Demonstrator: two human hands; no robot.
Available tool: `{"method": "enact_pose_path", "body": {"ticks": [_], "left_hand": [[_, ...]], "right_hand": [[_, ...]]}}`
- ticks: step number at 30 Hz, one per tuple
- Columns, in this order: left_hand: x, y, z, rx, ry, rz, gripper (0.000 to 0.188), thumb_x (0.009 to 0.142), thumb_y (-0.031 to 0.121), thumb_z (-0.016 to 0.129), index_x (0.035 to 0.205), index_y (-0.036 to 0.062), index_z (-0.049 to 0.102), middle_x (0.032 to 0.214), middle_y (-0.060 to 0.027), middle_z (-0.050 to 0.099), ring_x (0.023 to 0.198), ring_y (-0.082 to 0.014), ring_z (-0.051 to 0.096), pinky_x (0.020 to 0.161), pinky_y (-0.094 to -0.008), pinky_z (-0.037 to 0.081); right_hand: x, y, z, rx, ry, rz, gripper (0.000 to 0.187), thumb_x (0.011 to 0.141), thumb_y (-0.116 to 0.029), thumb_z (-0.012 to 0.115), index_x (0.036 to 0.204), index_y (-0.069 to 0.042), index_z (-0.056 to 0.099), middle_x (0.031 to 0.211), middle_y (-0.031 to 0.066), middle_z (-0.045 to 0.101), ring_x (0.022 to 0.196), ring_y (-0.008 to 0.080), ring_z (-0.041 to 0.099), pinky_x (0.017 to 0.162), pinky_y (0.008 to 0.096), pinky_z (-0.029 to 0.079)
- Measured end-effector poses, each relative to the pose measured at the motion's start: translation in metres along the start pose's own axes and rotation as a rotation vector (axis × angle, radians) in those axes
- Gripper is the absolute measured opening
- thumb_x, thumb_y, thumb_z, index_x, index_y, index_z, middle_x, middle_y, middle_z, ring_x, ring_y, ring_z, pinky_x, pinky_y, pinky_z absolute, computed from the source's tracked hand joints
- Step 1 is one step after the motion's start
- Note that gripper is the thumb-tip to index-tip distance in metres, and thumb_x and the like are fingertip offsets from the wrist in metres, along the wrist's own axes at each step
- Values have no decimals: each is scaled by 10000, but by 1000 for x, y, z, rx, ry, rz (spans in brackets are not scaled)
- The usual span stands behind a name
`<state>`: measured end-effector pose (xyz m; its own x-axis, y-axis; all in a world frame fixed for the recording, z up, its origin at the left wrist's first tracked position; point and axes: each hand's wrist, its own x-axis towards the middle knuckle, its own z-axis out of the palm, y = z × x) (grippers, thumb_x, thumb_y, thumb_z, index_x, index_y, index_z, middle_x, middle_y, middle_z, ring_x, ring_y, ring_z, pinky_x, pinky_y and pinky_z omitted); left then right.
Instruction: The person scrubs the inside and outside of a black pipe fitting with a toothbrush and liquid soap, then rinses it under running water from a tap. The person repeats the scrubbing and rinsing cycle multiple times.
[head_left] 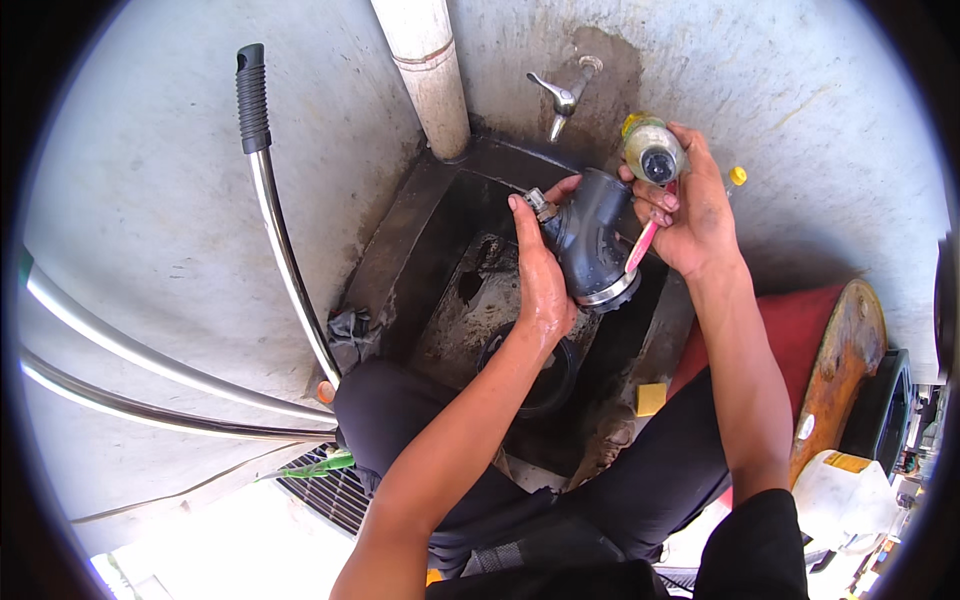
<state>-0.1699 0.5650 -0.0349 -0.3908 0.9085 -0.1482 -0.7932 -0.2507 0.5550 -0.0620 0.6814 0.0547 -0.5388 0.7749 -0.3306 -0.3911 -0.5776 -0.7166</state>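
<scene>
Above the basin, my left hand (543,270) is wrapped round a black elbow-shaped hose (590,240), its thumb up along the side. Metal clamps ring the hose, one at its lower end and one near my thumb. My right hand (690,205) grips a small greenish bottle (648,142), tilted so its dark end faces me. The same hand also holds a thin pink stick (642,246), like a toothbrush handle, whose lower end is beside the hose. Some fingers of both hands are hidden behind what they hold.
A dark square basin (400,235) lies below, with a round black ring (560,385) in it. A tap (563,98) and white pipe (425,70) are at the wall. Metal bars (280,220) stand left. A yellow sponge (651,399), red drum (775,325) and white jug (845,495) are right.
</scene>
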Motion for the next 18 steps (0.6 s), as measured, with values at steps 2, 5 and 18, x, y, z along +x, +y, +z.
{"method": "enact_pose_path", "body": {"ticks": [2, 5, 18], "left_hand": [[-12, -1, 6, -14, 92, 39, 796, 1126, 692, 190, 1438, 53, 549, 1281, -146, 691, 1019, -247, 722, 886, -383, 634], [-18, -10, 4, -1, 146, 82, 781, 1136, 673, 179, 1446, 57, 545, 1301, -129, 683, 1024, -224, 713, 880, -373, 624], [4, -10, 7, -82, 100, -162, 654, 1090, 646, 487, 1369, 64, 592, 1127, -127, 736, 883, -210, 746, 814, -400, 654]], "right_hand": [[-9, 6, 16, -22, 53, -17, 396, 1087, -409, 561, 1114, -16, 608, 892, 189, 676, 445, 51, 410, 411, 217, 319], [-13, 14, 20, -122, 73, -77, 374, 1078, -403, 584, 1107, -31, 608, 853, 162, 678, 442, 47, 409, 415, 217, 318], [-14, -3, 7, -275, 96, -175, 344, 1096, -392, 593, 1322, -134, 586, 876, 185, 707, 452, 26, 367, 432, 202, 292]]}}
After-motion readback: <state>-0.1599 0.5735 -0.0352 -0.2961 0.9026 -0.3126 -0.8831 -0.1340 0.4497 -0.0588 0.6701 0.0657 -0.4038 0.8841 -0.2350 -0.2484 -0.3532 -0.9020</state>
